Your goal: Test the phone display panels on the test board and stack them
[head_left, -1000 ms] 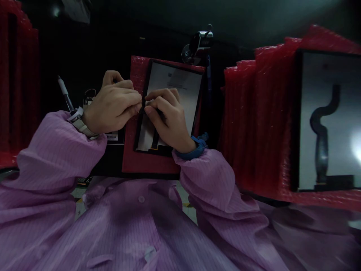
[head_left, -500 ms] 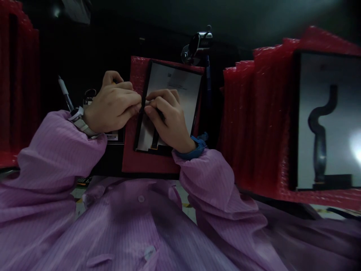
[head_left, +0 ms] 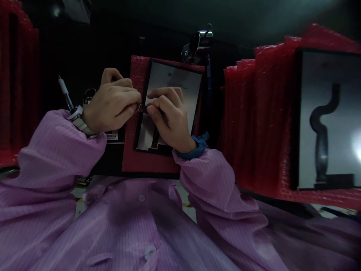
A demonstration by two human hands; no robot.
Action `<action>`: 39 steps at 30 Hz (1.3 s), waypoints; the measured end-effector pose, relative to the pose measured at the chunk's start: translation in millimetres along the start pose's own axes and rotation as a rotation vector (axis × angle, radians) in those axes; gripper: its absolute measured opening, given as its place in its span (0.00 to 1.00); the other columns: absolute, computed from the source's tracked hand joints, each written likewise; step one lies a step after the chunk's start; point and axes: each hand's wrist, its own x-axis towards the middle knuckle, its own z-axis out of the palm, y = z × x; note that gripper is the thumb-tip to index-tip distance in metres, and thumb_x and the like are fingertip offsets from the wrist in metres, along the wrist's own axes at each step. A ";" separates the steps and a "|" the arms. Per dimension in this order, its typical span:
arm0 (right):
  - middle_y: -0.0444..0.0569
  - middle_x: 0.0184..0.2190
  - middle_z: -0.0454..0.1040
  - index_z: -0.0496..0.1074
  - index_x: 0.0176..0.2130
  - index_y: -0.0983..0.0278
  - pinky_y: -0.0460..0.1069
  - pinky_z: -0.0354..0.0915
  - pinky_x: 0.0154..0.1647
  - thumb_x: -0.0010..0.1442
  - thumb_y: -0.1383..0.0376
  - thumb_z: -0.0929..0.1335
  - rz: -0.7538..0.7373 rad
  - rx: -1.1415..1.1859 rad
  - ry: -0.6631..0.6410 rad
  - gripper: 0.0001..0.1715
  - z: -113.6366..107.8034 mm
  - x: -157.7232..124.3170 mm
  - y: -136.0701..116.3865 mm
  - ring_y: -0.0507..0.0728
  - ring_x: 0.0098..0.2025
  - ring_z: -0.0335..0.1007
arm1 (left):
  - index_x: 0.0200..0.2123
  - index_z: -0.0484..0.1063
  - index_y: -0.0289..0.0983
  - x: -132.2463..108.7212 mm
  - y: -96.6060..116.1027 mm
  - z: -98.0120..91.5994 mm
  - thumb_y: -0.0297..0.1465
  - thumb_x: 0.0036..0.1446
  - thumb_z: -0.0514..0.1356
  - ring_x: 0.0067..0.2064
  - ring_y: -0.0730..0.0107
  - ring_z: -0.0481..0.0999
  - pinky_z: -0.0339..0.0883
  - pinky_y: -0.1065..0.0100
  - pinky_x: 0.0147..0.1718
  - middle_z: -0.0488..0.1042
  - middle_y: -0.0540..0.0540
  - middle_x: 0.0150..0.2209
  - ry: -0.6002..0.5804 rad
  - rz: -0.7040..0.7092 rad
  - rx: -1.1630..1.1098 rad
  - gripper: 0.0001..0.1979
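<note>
A display panel [head_left: 159,76] lies face down on a red bubble-wrap sleeve [head_left: 149,163], its pale back upward. From its lower edge a black flex cable [head_left: 155,138] runs up beneath my right hand [head_left: 172,120]. The thumb and forefinger of that hand are closed on the cable's end over the panel's left edge. My left hand [head_left: 111,103] is closed in a pinch just left of it, over the sleeve. A small gold-striped end [head_left: 140,107] shows between the two sets of fingertips. What the left fingers grip is hidden.
Stacked red bubble-wrap sleeves [head_left: 248,124] stand at right, with another panel [head_left: 346,124] on top. More red sleeves [head_left: 21,86] are at far left. A pen [head_left: 65,92], a partly covered circuit board [head_left: 114,136], a chrome tally counter [head_left: 201,41] and a blue pen [head_left: 208,77] lie around.
My right fingertips have shifted slightly right, away from the left ones. The gold-striped end now shows in the gap between them. The panel has stayed in place.
</note>
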 end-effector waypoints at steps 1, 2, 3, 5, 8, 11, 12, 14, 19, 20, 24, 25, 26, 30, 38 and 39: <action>0.52 0.46 0.74 0.68 0.36 0.59 0.71 0.61 0.64 0.74 0.53 0.59 0.002 0.005 -0.005 0.18 0.1 0.2 -0.1 0.63 0.54 0.68 | 0.30 0.69 0.42 0.1 0.3 0.2 0.31 0.63 0.50 0.32 0.59 0.75 0.64 0.43 0.48 0.76 0.47 0.28 0.001 0.002 0.001 0.11; 0.52 0.47 0.74 0.68 0.37 0.58 0.71 0.61 0.64 0.74 0.53 0.59 0.003 0.007 -0.009 0.18 0.2 0.4 0.0 0.63 0.54 0.68 | 0.30 0.69 0.42 0.1 0.7 0.4 0.31 0.63 0.50 0.32 0.59 0.75 0.64 0.43 0.48 0.76 0.47 0.28 0.004 0.004 0.002 0.11; 0.52 0.46 0.74 0.68 0.37 0.58 0.71 0.61 0.64 0.74 0.54 0.59 0.004 0.006 -0.011 0.18 0.4 0.6 0.1 0.63 0.54 0.68 | 0.30 0.69 0.41 0.1 1.1 0.6 0.31 0.63 0.50 0.32 0.59 0.75 0.64 0.43 0.48 0.76 0.47 0.28 0.007 0.010 0.001 0.11; 0.51 0.46 0.74 0.68 0.36 0.58 0.71 0.62 0.63 0.74 0.54 0.59 0.004 -0.004 -0.010 0.18 0.8 1.0 0.4 0.62 0.53 0.68 | 0.30 0.69 0.40 0.1 1.6 0.8 0.31 0.62 0.50 0.33 0.59 0.75 0.65 0.42 0.48 0.76 0.47 0.28 0.012 0.002 -0.003 0.11; 0.52 0.46 0.74 0.68 0.36 0.59 0.71 0.62 0.63 0.74 0.54 0.60 0.003 -0.010 -0.015 0.17 1.1 1.1 0.7 0.62 0.52 0.68 | 0.30 0.69 0.40 -0.1 1.8 1.0 0.32 0.63 0.49 0.34 0.59 0.76 0.64 0.43 0.49 0.76 0.47 0.28 -0.005 -0.021 -0.010 0.12; 0.52 0.46 0.73 0.67 0.35 0.59 0.70 0.62 0.62 0.74 0.55 0.60 -0.013 0.001 -0.015 0.17 0.9 1.0 0.5 0.62 0.52 0.69 | 0.30 0.69 0.41 -0.3 1.6 1.4 0.32 0.63 0.49 0.35 0.59 0.76 0.64 0.44 0.51 0.76 0.48 0.28 -0.019 -0.030 0.011 0.12; 0.52 0.46 0.73 0.67 0.35 0.59 0.69 0.63 0.62 0.74 0.55 0.60 -0.016 0.002 -0.015 0.17 0.8 1.0 0.4 0.62 0.52 0.69 | 0.30 0.69 0.41 -0.3 1.6 1.6 0.32 0.63 0.49 0.35 0.59 0.76 0.64 0.44 0.51 0.75 0.48 0.28 -0.016 -0.030 0.021 0.12; 0.52 0.47 0.74 0.67 0.36 0.59 0.69 0.64 0.61 0.74 0.54 0.60 -0.017 0.001 -0.020 0.18 0.6 1.1 0.4 0.62 0.52 0.69 | 0.30 0.69 0.41 -0.4 1.9 1.7 0.32 0.64 0.49 0.34 0.59 0.76 0.64 0.45 0.51 0.75 0.48 0.28 -0.009 -0.030 0.036 0.12; 0.51 0.48 0.74 0.68 0.37 0.59 0.68 0.64 0.62 0.74 0.53 0.59 -0.024 0.015 -0.038 0.19 0.8 1.4 2.5 0.61 0.53 0.69 | 0.31 0.70 0.41 -0.7 2.0 1.4 0.31 0.64 0.49 0.35 0.59 0.76 0.63 0.44 0.51 0.76 0.47 0.29 -0.010 -0.009 0.050 0.13; 0.51 0.48 0.74 0.69 0.37 0.59 0.68 0.64 0.62 0.74 0.53 0.59 -0.027 0.017 -0.038 0.19 0.8 1.4 3.0 0.61 0.53 0.69 | 0.31 0.71 0.41 -0.9 1.8 1.4 0.31 0.64 0.49 0.34 0.59 0.76 0.63 0.44 0.50 0.77 0.47 0.29 0.002 0.007 0.055 0.13; 0.52 0.48 0.74 0.69 0.37 0.59 0.69 0.63 0.63 0.74 0.52 0.58 -0.018 0.010 -0.042 0.19 0.5 1.5 3.6 0.62 0.53 0.69 | 0.31 0.71 0.40 -1.2 1.2 1.9 0.31 0.65 0.49 0.34 0.61 0.75 0.64 0.44 0.48 0.77 0.47 0.29 0.022 0.033 0.066 0.13; 0.51 0.48 0.74 0.69 0.37 0.59 0.70 0.62 0.63 0.74 0.53 0.58 -0.017 0.010 -0.042 0.19 0.4 1.5 3.4 0.62 0.54 0.69 | 0.31 0.71 0.40 -1.2 1.3 2.1 0.31 0.65 0.49 0.34 0.61 0.75 0.64 0.44 0.49 0.77 0.47 0.29 0.016 0.024 0.070 0.13; 0.51 0.48 0.74 0.69 0.37 0.59 0.70 0.62 0.64 0.74 0.53 0.59 -0.019 0.014 -0.039 0.19 0.3 1.5 3.1 0.62 0.54 0.69 | 0.31 0.71 0.40 -1.2 1.4 2.3 0.31 0.65 0.49 0.34 0.61 0.75 0.64 0.45 0.49 0.77 0.47 0.29 0.012 0.014 0.075 0.13; 0.51 0.49 0.74 0.69 0.37 0.58 0.71 0.61 0.65 0.74 0.54 0.60 -0.021 0.019 -0.036 0.17 0.4 1.2 2.2 0.63 0.55 0.69 | 0.31 0.71 0.40 -0.4 2.0 2.5 0.32 0.64 0.50 0.35 0.61 0.75 0.62 0.44 0.50 0.77 0.48 0.29 -0.002 -0.030 0.090 0.13; 0.52 0.48 0.73 0.69 0.37 0.59 0.70 0.61 0.64 0.74 0.55 0.60 0.019 0.023 0.003 0.16 0.2 -0.2 3.8 0.63 0.56 0.68 | 0.30 0.69 0.40 1.0 1.3 0.5 0.33 0.66 0.49 0.34 0.62 0.74 0.59 0.45 0.48 0.76 0.48 0.27 0.011 -0.022 0.074 0.14; 0.52 0.48 0.74 0.69 0.36 0.59 0.70 0.61 0.64 0.74 0.55 0.60 0.023 0.022 0.006 0.17 0.1 -0.1 3.8 0.63 0.56 0.68 | 0.30 0.69 0.40 0.9 1.0 0.5 0.33 0.66 0.49 0.35 0.61 0.74 0.60 0.44 0.48 0.76 0.48 0.27 0.002 -0.021 0.076 0.13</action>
